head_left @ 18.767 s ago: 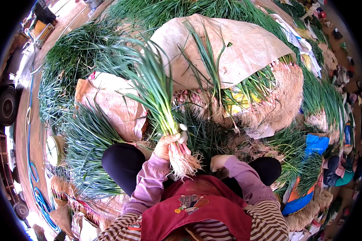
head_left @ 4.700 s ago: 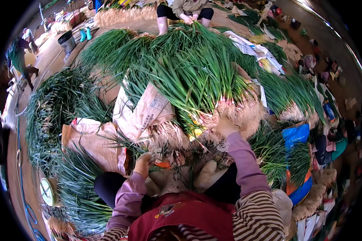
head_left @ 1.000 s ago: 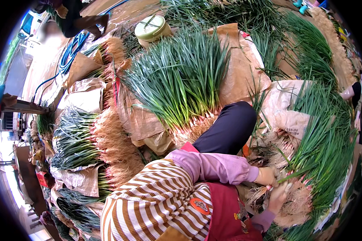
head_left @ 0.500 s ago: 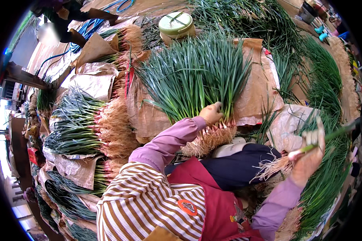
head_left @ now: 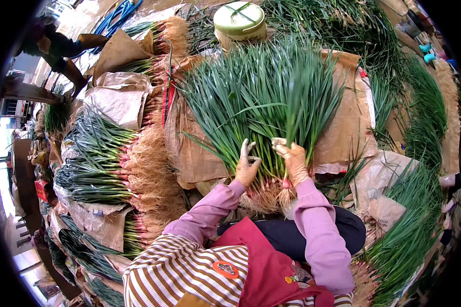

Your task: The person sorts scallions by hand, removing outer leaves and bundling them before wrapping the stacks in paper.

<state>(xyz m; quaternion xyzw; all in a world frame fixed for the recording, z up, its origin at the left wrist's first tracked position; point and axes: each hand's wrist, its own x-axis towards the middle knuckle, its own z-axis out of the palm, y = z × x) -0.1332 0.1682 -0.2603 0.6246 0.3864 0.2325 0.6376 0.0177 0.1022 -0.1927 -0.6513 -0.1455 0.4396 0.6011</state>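
Note:
A broad bundle of green onions (head_left: 261, 82), pink bases and tan roots toward me, lies on brown sacking (head_left: 343, 123) above my lap. My left hand (head_left: 247, 165) rests at the bundle's left lower part, fingers apart among the stalks, with nothing gripped. My right hand (head_left: 293, 159) is closed on an upright green onion stalk (head_left: 291, 117) in the middle right of the bundle; the stalk's top is blurred and its roots show under the hand.
A lidded pale bucket (head_left: 239, 18) stands behind the bundle. More rooted onions (head_left: 143, 169) lie at left, loose greens (head_left: 417, 194) at right. A person's dark legs (head_left: 61, 51) are upper left, near a coiled blue hose (head_left: 115, 18).
My right hand has swung leftward from the right-hand pile into the bundle, bringing an onion stalk. My left hand has moved slightly down and left, its fingers spreading. The view has shifted.

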